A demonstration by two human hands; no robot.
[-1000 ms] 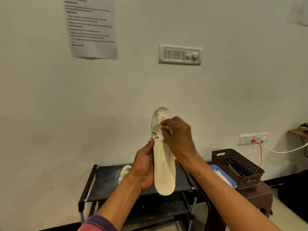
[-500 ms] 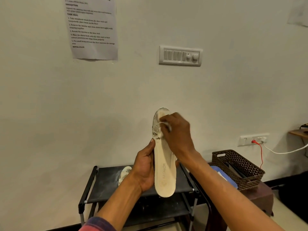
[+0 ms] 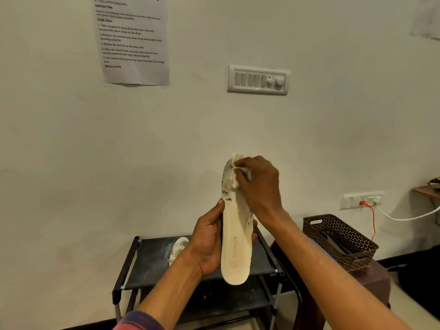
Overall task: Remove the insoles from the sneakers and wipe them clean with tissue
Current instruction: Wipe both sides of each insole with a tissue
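Observation:
A cream insole (image 3: 234, 251) marked FASHION stands upright in front of me, heel down, with dark dirt flecks near its toe. My left hand (image 3: 207, 241) grips it by its left edge around the middle. My right hand (image 3: 258, 184) presses a white tissue (image 3: 238, 172) against the toe end. A second, dirty insole (image 3: 177, 248) lies on the top shelf of the black shoe rack (image 3: 147, 258) below, partly hidden by my left wrist. No sneakers are in sight.
The wall is close behind the rack, with a switch panel (image 3: 258, 79) and a printed sheet (image 3: 132, 39). A brown woven basket (image 3: 338, 241) sits on a dark stool (image 3: 371, 279) to the right. A socket with a red plug (image 3: 363, 202) is beyond it.
My right hand with the tissue has slid up the insole to the toe tip. My left hand holds the insole in the same place.

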